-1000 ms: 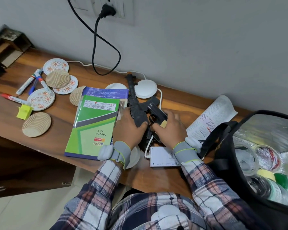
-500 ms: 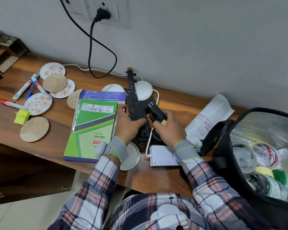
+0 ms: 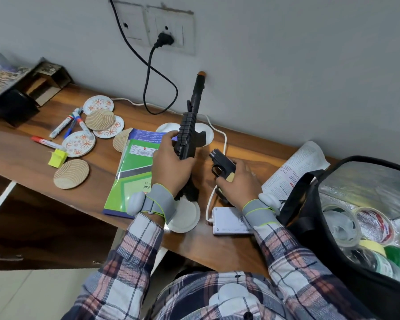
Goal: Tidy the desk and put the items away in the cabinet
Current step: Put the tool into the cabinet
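Toy rifle [image 3: 189, 135] is being gripped by the left hand [image 3: 169, 167], now lifted just right of the green pad [image 3: 134, 172]; pistol [image 3: 222, 163], parted from it, is being clasped by the right hand [image 3: 240, 181] (two guns counted).

Wall socket plate [image 3: 169, 28] up beyond my left hand [image 3: 169, 167]; black plug [image 3: 164, 39] seated in it, black cord [image 3: 149, 65] looping down.
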`<state>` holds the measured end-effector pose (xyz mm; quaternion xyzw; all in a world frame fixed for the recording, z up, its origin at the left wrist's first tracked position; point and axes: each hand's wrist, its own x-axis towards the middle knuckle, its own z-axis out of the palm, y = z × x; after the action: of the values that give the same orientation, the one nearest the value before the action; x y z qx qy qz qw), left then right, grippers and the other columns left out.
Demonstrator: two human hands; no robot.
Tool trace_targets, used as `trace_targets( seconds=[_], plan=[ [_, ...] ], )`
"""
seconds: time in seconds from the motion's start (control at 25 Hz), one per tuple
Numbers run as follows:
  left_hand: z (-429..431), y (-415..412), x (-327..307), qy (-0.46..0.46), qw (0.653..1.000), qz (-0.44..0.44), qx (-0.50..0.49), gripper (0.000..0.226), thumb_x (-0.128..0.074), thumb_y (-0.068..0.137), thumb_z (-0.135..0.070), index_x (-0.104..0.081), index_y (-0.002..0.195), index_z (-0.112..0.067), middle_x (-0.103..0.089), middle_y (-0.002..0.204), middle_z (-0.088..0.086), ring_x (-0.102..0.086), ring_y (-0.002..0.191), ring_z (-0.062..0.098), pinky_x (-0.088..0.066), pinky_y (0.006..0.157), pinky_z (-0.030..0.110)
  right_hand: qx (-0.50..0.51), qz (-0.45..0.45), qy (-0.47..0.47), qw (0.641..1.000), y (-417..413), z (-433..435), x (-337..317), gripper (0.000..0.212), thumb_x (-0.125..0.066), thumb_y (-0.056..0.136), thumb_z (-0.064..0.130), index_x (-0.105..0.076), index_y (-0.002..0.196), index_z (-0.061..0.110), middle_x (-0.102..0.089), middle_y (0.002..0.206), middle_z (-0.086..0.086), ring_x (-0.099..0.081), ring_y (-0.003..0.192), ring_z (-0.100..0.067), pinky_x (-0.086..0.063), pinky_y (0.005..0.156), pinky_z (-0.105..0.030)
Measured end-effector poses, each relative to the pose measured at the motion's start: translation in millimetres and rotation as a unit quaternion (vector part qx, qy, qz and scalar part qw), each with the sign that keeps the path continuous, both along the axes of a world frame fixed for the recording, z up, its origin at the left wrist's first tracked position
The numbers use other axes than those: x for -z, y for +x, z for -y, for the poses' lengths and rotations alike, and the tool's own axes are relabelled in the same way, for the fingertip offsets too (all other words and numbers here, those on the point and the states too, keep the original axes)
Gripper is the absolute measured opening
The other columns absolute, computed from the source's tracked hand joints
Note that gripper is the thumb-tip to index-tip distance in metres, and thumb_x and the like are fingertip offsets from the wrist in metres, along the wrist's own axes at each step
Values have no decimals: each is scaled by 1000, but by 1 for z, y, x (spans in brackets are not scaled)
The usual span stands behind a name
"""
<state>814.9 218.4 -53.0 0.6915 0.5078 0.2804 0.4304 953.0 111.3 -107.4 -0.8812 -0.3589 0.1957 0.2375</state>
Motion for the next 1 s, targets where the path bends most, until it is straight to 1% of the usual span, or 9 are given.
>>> trace_targets(
  seconds=[0.16,0.24,0.32,0.48,0.56,0.68,0.84,0.92,1.0],
  plan=[
    [16,-11,-7,26,999,37,-5,72,-69,65,-14,-48,132,-31,-59,99,-18,-63,95,21,-54,88,41,17,-19,61,998,-3,4,-9,62,-63,81,43,-42,136,22,-55,132,-6,-54,115,-35,-46,92,-41],
    [25,-19,-11,24,997,66,-11,73,-70,66,-13,-48,133,-32,-59,104,-17,-64,97,20,-54,89,43,19,-35,83,996,-5,8,-13,65,-63,81,43,-39,137,21,-54,132,-7,-54,114,-36,-46,92,-43],
    [37,-27,-15,20,995,93,-25,72,-71,68,-11,-48,133,-31,-60,108,-15,-65,93,12,-56,87,41,6,-40,101,994,-9,14,-19,65,-63,81,43,-38,136,21,-54,131,-8,-55,113,-36,-45,90,-41],
    [70,-46,-22,20,989,132,-55,72,-75,70,-9,-50,135,-22,-63,113,-6,-64,85,-6,-52,72,14,-40,-61,137,988,-23,31,-25,66,-65,82,42,-37,137,19,-51,134,-8,-54,114,-34,-37,79,-33],
    [91,-58,-22,14,987,138,-84,71,-76,72,-5,-49,137,-20,-63,113,-6,-64,85,-9,-50,70,9,-53,-88,151,983,-33,42,-28,66,-66,82,40,-37,137,18,-49,135,-7,-52,117,-33,-38,82,-33],
    [121,-77,-17,-11,980,155,-125,73,-76,72,-9,-47,137,-21,-59,123,6,-66,94,3,-54,71,15,-74,-98,154,980,-51,58,-30,64,-67,79,39,-38,132,18,-53,128,-9,-52,114,-35,-44,85,-40],
    [154,-108,-11,-28,974,161,-158,73,-76,67,-12,-48,134,-22,-55,127,13,-67,104,24,-58,85,44,-101,-132,190,968,-82,77,-28,63,-68,80,37,-39,132,17,-52,130,-6,-51,115,-33,-41,81,-38],
    [164,-121,-10,-24,975,153,-159,73,-76,68,-11,-46,134,-19,-55,125,14,-66,105,26,-58,87,45,-102,-140,190,966,-96,85,-27,65,-68,80,39,-38,133,18,-51,133,-5,-52,116,-33,-44,85,-41],
    [168,-130,-10,-15,976,154,-154,71,-74,68,-10,-44,132,-17,-55,121,12,-65,103,23,-59,84,39,-95,-146,187,967,-105,92,-28,66,-67,80,40,-37,135,18,-51,135,-5,-53,116,-35,-45,88,-43]
  ],
)
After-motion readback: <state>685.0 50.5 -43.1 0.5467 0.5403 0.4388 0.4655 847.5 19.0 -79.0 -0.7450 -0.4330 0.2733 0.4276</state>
